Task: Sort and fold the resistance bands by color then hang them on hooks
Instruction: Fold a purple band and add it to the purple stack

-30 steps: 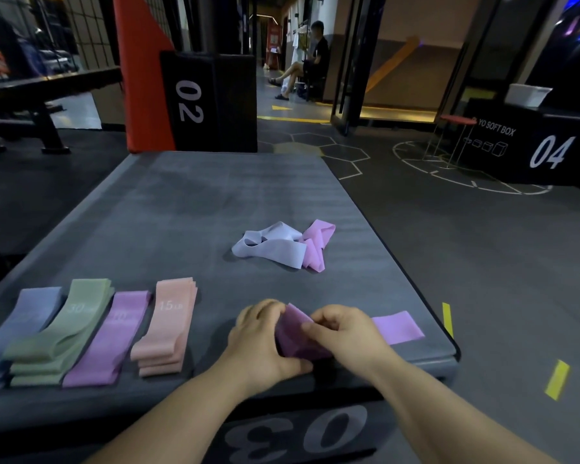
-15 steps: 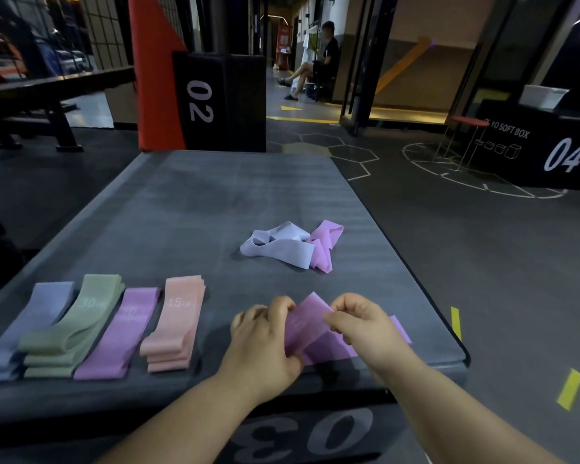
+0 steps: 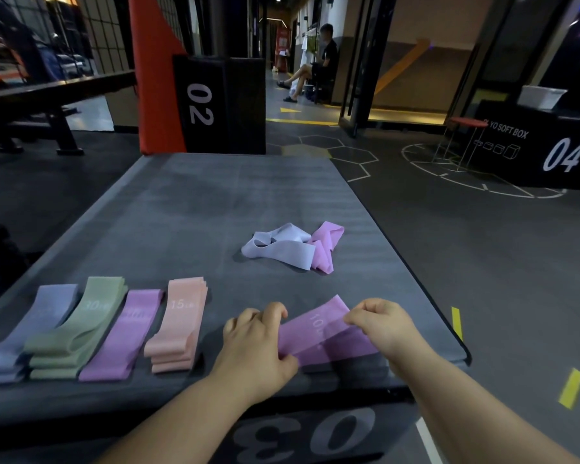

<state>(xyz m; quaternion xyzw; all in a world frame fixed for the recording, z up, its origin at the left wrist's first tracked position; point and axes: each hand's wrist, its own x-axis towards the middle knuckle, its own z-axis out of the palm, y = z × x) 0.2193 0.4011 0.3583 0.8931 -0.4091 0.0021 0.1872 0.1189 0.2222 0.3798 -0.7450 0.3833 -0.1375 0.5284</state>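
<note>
Head view: left hand [image 3: 253,343] and right hand [image 3: 384,324] pinch a purple band [image 3: 318,336].

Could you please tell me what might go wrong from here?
1. The purple band, pinched by the left hand and right hand, lies at the soft box's near edge and could slide off.
2. The loose purple band is tangled with the lavender band; pulling one may drag both.

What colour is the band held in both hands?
The band is lilac-pink with pale "10" lettering; the head view shows it best.
</note>
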